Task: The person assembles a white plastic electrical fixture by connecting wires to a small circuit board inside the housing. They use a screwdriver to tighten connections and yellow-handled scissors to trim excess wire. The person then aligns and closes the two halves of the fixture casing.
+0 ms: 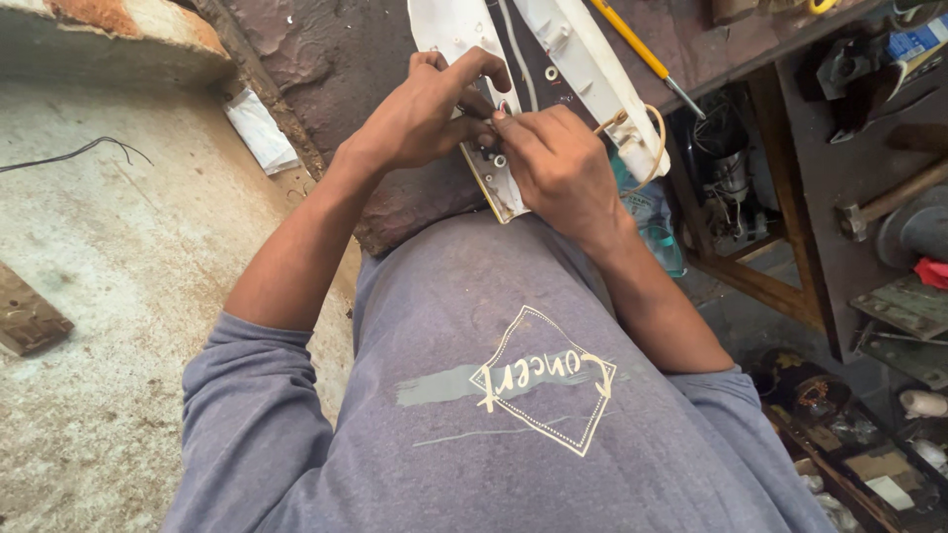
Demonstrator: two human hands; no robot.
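Fingertips of both our hands are meeting over the near end of a long white plastic housing [464, 39] that is lying open on the dark, rough workbench [336, 59]. Our left hand [420, 114] is curling its fingers together over the housing's edge, pinching something small that we cannot make out, while our right hand [558, 163] is pressing thumb and forefinger closed on a little component just above a narrow circuit strip [494, 188] with round fittings. A second white shell half [592, 59] is resting just beside the first, with a loop of tan wire [642, 148] trailing off its lower end near our right wrist. We are judging that the strip is hanging close to the bench edge by our belly, so a slip of either pinch could be letting it tip off toward the lap, and a tug on the wire loop could be pulling it loose. A yellow-handled screwdriver [642, 54] is lying well apart, up and to the right. Room is opening to the left across the bare concrete; to the right the bench is dropping away to cluttered shelves where a hammer [889, 202] is sitting
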